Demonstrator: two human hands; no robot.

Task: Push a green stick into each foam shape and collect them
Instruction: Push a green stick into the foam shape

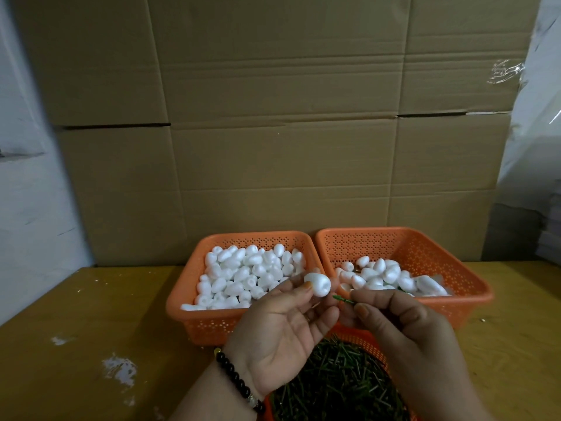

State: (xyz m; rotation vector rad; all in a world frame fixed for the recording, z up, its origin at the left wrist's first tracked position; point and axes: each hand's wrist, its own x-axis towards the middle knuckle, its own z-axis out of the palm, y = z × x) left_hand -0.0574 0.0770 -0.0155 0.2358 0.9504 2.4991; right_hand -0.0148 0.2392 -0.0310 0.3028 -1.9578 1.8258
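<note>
Your left hand (282,323) pinching a white foam shape (317,285) at frame centre, your right hand (403,326) gripping a green stick (343,299) just right of it, tip near, orange baskets (182,299) behind on the desk (91,344)

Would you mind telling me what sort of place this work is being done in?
Probably a small workshop or packing room: flattened cardboard boxes line the wall, and orange baskets of foam shapes and green sticks sit on a worn wooden table.
</note>
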